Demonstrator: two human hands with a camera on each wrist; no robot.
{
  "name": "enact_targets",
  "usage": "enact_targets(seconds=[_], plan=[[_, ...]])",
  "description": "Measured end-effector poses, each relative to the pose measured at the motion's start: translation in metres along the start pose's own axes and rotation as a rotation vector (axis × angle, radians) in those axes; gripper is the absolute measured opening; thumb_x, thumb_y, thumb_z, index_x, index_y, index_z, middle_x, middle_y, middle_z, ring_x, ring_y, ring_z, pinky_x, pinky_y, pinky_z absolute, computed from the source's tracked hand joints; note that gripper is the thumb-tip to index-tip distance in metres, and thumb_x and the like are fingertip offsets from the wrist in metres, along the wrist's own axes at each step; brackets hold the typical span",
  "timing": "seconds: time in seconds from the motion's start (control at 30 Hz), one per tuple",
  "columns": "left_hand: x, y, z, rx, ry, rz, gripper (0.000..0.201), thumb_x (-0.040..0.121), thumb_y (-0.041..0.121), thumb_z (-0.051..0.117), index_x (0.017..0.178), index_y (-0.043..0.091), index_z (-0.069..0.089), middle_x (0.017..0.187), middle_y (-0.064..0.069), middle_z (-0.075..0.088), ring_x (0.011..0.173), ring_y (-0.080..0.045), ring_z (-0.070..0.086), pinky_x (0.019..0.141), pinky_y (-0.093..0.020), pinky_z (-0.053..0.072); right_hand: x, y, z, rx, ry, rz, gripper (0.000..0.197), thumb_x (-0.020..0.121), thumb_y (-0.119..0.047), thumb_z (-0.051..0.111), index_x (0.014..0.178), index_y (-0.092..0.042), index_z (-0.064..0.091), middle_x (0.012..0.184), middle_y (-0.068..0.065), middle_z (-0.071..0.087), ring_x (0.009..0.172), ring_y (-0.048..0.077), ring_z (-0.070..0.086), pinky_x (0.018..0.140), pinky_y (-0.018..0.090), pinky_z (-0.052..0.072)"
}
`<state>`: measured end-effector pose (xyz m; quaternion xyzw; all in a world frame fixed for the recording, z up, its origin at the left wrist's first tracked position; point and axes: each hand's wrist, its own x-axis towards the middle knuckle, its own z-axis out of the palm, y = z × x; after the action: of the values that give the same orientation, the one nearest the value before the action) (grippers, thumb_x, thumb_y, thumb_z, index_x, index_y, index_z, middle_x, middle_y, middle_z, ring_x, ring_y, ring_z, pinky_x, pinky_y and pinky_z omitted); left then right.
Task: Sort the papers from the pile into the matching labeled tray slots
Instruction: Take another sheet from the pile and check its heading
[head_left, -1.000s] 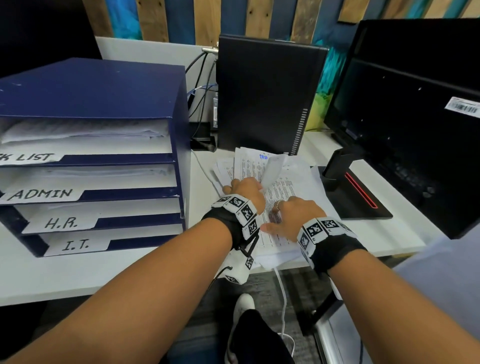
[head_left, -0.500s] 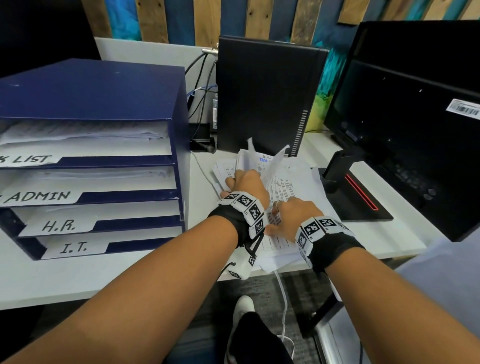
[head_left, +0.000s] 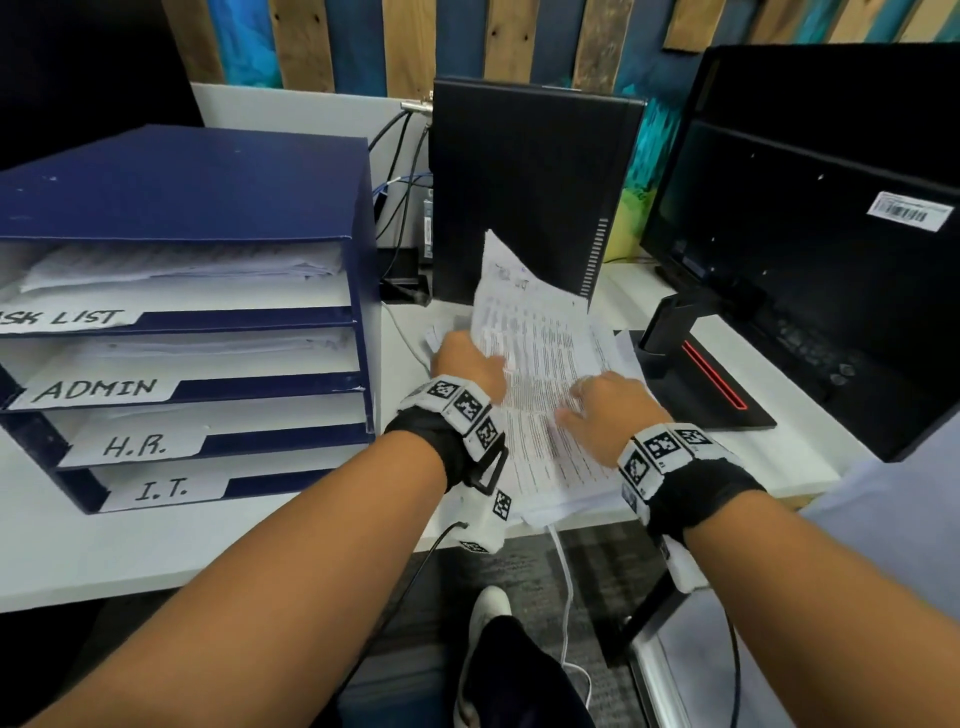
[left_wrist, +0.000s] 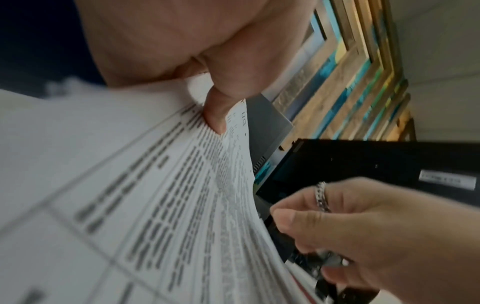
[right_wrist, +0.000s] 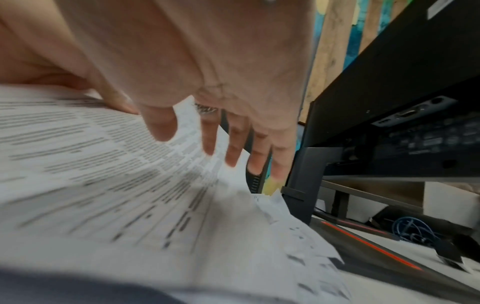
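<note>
Head view: left hand (head_left: 470, 364) pinches the left edge of the top sheet (head_left: 524, 332), lifting its far end off the pile (head_left: 566, 467), which lies on the desk (head_left: 208, 530) between the tray (head_left: 208, 197) and monitor stand (head_left: 701, 384). Sheet curls up w/ its far corner in front of the PC tower (head_left: 530, 182). Right hand (head_left: 608, 410) lies on the pile just right of the lifted sheet, fingers spread & relaxed, holding nothing. Tray stands well left of the pile, 4 slots labelled "…SK LIST", ADMIN, H.R., I.T. top to bottom, each w/ paper inside. Monitor (head_left: 810, 249) at right. Left wrist view: thumb (left_wrist: 215, 111) on the printed face of the sheet (left_wrist: 155, 185), fingers behind, so a tight pinch; right hand (left_wrist: 363, 226) w/ a ring (left_wrist: 321, 196) loosely curled beside the sheet edge. Right wrist view: right hand (right_wrist: 207, 72) fingers extended over the paper (right_wrist: 103, 174), tips near or on it, can't tell which; blurry. Stand (right_wrist: 303, 174) & monitor (right_wrist: 415, 92) just beyond.
</note>
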<state>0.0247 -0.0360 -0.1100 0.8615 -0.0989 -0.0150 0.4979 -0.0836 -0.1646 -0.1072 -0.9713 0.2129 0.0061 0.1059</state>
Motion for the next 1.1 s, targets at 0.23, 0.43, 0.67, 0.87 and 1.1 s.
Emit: enact_targets(seconds=[0.23, 0.43, 0.67, 0.87, 1.1], plan=[[-0.047, -0.014, -0.055, -0.317, -0.108, -0.008, 0.030, 0.094, 0.014, 0.063, 0.124, 0.016, 0.064, 0.114, 0.003, 0.067, 0.094, -0.012, 0.063, 0.060, -0.013, 0.045, 0.003, 0.017, -0.022, 0.426, 0.165, 0.221, 0.080, 0.092, -0.049, 0.064, 0.151, -0.007, 0.031, 0.148, 0.015, 0.046, 0.131, 0.035, 0.049, 0.108, 0.045, 0.042], [-0.077, -0.030, -0.081, -0.502, -0.254, -0.083, 0.027, 0.093, 0.010, 0.064, 0.105, 0.033, 0.066, 0.110, 0.005, 0.072, 0.100, -0.015, 0.069, 0.085, -0.036, 0.056, -0.006, 0.009, -0.015, 0.945, 0.110, 0.245, 0.098, 0.074, -0.053, 0.082, 0.149, -0.011, 0.036, 0.142, 0.002, 0.055, 0.127, 0.026, 0.056, 0.109, 0.046, 0.042], [-0.075, -0.044, -0.070, -0.035, -0.112, -0.136, 0.023, 0.087, 0.009, 0.059, 0.110, 0.013, 0.062, 0.105, -0.003, 0.068, 0.080, -0.016, 0.063, 0.065, -0.025, 0.048, -0.022, -0.006, 0.008, 0.526, 0.014, 0.304, 0.068, 0.086, -0.032, 0.076, 0.142, -0.008, 0.046, 0.145, 0.011, 0.050, 0.129, 0.031, 0.052, 0.110, 0.042, 0.043], [-0.080, -0.049, -0.063, 0.067, -0.048, -0.118, 0.018, 0.096, 0.010, 0.051, 0.109, 0.007, 0.064, 0.104, -0.005, 0.067, 0.082, -0.021, 0.058, 0.071, -0.029, 0.047, -0.031, -0.004, 0.018, 0.402, -0.023, 0.261, 0.072, 0.084, -0.025, 0.077, 0.145, -0.013, 0.041, 0.138, 0.007, 0.057, 0.124, 0.026, 0.056, 0.103, 0.036, 0.047], [-0.103, -0.054, -0.072, -0.214, 0.009, -0.033, 0.022, 0.099, 0.012, 0.054, 0.119, 0.017, 0.059, 0.109, 0.005, 0.064, 0.085, -0.009, 0.060, 0.068, -0.024, 0.051, -0.037, 0.008, 0.002, 0.758, 0.174, 0.242, 0.090, 0.082, -0.030, 0.082, 0.153, -0.005, 0.032, 0.147, 0.014, 0.051, 0.132, 0.030, 0.052, 0.103, 0.035, 0.042]])
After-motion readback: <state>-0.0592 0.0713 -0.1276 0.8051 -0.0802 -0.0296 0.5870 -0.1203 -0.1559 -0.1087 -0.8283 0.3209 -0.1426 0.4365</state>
